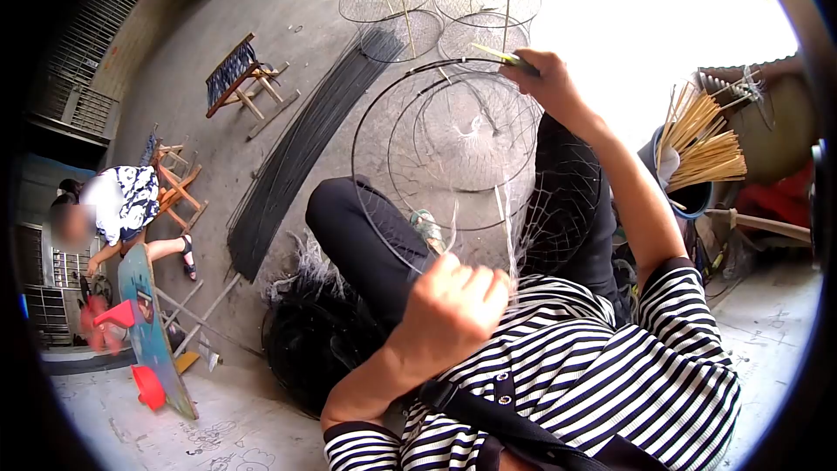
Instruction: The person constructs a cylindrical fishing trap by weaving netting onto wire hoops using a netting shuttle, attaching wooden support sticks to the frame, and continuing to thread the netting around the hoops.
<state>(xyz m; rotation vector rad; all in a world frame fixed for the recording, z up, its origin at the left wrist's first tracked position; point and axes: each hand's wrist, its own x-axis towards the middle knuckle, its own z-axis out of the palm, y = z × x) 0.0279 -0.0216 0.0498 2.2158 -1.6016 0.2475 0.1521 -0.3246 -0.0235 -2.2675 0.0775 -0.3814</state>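
Note:
A round net cage (436,170) with dark wire hoops and thin mesh spreads over my lap. My left hand (458,301) is closed on the near part of its hoop (370,218), and a loose pale strand rises beside the fingers. At the hoop's far side, my right hand (540,87) is closed around a slim, pointed yellow-green tool (495,54), which looks like a netting needle. The tool's tip points left, close to the hoop. The grip inside both fists is partly hidden.
Beyond stand finished-looking net cages (401,0). A bundle of dark rods (305,148) lies left of my knee, near a folding stool (240,78). A bucket (689,201) of bamboo sticks (706,144) is at right. Another person (131,201) bends near an upturned skateboard (148,323).

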